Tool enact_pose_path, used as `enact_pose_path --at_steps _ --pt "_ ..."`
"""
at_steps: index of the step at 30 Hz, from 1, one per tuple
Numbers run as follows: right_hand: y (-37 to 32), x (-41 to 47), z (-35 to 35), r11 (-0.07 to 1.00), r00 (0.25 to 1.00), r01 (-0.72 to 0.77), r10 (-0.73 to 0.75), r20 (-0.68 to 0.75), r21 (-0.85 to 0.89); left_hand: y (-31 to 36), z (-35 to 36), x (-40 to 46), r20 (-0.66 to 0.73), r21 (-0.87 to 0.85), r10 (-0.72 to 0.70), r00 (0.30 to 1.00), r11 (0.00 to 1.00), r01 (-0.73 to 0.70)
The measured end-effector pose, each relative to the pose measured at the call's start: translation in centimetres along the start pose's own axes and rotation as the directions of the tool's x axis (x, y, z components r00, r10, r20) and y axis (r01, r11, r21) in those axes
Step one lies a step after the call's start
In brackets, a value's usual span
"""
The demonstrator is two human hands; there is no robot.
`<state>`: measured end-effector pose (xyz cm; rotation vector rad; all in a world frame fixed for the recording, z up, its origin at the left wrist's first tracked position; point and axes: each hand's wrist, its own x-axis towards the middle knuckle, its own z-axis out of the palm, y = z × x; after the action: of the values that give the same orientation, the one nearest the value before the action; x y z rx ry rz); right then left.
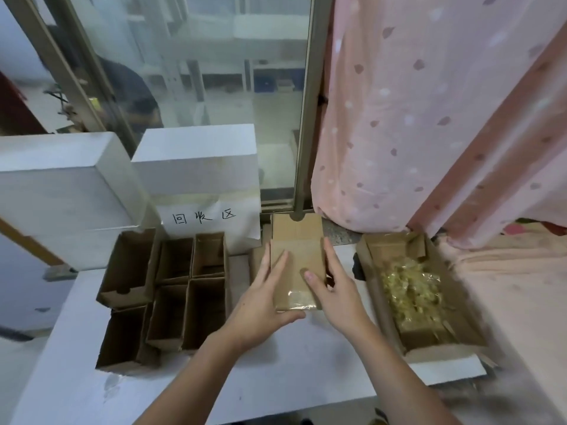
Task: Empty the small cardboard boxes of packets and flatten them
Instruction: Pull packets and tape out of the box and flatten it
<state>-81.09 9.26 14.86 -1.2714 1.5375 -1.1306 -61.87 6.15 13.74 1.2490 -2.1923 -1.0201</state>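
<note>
Cardboard box point(297, 265) sits on the white table point(276, 357), and I hold it with my left hand point(264, 297) and right hand point(333, 289), fingers curled round its sides. I should press evenly so it goes flat, beside the tray of packets point(411, 289).

White tabletop point(285, 354), two white foam blocks point(61, 182) standing at its far left, a paper sign point(208, 217) with handwritten characters leaning below them, pink spotted curtain point(414, 118) hanging at right — a glass window point(221, 72) in a metal frame behind.
</note>
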Motion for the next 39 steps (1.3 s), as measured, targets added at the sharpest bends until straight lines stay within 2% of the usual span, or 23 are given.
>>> enact_pose_path --at_steps 3,7,10,12,14,17,19,21,23,26,28,30,32,36,39 --pt "0.3 -0.3 -0.3 0.999 0.997 0.021 -0.024 0.072 0.038 -0.3 -0.4 -0.1 -0.063 -0.203 -0.053 0.997 0.979 0.039" --pt "-0.1 -0.5 -0.6 0.998 0.990 0.066 -0.065 0.129 -0.010 0.2 -0.9 0.0 -0.170 -0.224 -0.122 0.978 0.971 0.082" --pt "-0.4 -0.5 -0.7 0.991 0.989 0.116 -0.109 0.104 -0.071 1.5 -0.7 0.0 -0.248 -0.332 -0.146 0.958 0.942 0.058" --pt "-1.1 -0.4 -0.8 0.992 0.995 0.093 -0.089 0.049 -0.084 1.9 -0.4 -0.1 -0.250 -0.451 -0.182 0.951 0.891 0.052" --pt "-1.7 -0.3 -1.0 0.996 0.997 0.048 -0.052 -0.058 -0.072 2.1 -0.1 -0.5 -0.205 -0.499 -0.140 0.969 0.866 0.020" --pt "-2.3 0.2 -1.3 0.999 0.981 -0.022 0.013 -0.195 -0.042 1.9 0.4 -1.2 -0.107 -0.399 -0.047 0.993 0.917 0.000" --pt "-2.5 0.6 -1.3 0.998 0.972 -0.060 0.052 -0.231 -0.031 1.7 0.8 -1.5 -0.098 -0.346 -0.019 0.995 0.938 -0.016" --pt "-2.4 0.7 -1.0 0.997 0.980 -0.061 0.051 -0.190 -0.048 1.5 1.0 -1.5 -0.129 -0.356 -0.021 0.991 0.934 -0.027" --pt "-2.1 0.6 -0.8 1.000 0.994 -0.010 0.011 -0.111 0.015 1.6 0.7 -1.3 -0.172 -0.398 -0.062 0.983 0.918 -0.011" --pt "-1.4 0.1 -1.1 0.986 0.989 0.067 -0.086 0.122 0.153 1.5 -0.4 -0.7 -0.196 -0.565 -0.165 0.967 0.824 0.026" --pt "-1.6 -0.3 -1.6 0.995 0.932 0.084 -0.096 0.349 0.050 1.5 -1.5 -0.2 -0.126 -0.660 -0.226 0.966 0.746 0.088" --pt "-1.9 -0.4 -2.1 0.984 0.868 0.131 -0.055 0.493 -0.121 1.7 -2.3 0.1 -0.015 -0.690 -0.245 0.969 0.704 0.167" --pt "-2.2 -0.3 -2.4 0.969 0.863 0.141 -0.019 0.505 -0.204 1.8 -2.6 0.4 0.014 -0.696 -0.257 0.966 0.691 0.194" --pt "-2.9 0.1 -3.0 0.967 0.900 0.122 -0.014 0.435 -0.223 1.9 -3.1 0.7 0.037 -0.726 -0.242 0.969 0.660 0.193" --pt "-3.0 1.0 -2.9 0.975 0.950 0.131 -0.072 0.304 -0.179 1.7 -3.5 0.2 0.111 -0.644 -0.137 0.984 0.745 0.176"
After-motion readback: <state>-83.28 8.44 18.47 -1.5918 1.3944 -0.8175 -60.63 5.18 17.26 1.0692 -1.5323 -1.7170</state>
